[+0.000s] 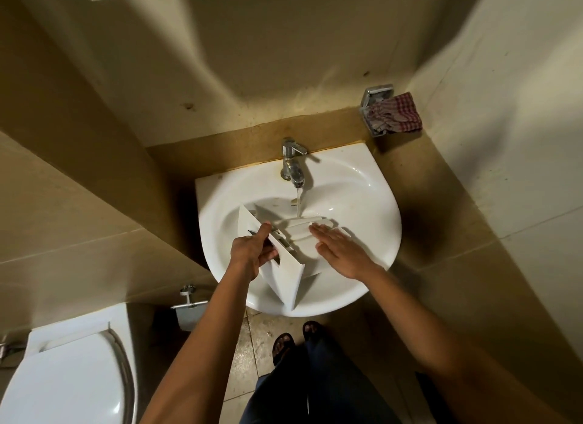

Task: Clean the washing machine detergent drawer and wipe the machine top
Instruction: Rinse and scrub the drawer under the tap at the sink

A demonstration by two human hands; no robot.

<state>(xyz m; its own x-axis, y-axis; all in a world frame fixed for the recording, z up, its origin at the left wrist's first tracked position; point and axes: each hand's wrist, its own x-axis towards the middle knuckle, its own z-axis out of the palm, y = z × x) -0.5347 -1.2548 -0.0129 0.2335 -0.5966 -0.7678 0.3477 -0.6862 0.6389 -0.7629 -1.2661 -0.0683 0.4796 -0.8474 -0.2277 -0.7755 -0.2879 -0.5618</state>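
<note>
The white detergent drawer [288,267] lies in the white wash basin [375,209], its front panel toward me and its far end under the running water from the chrome tap [293,163]. My left hand [250,250] grips the drawer's front panel at its handle opening, thumb on top. My right hand [339,245] lies flat with straight fingers on the drawer's ribbed top, just beside the water stream.
A red checked cloth [396,112] hangs on a chrome holder at the back right wall. A white toilet [66,373] stands at the lower left, with a chrome paper holder [187,303] beside it. Tiled walls close in on both sides.
</note>
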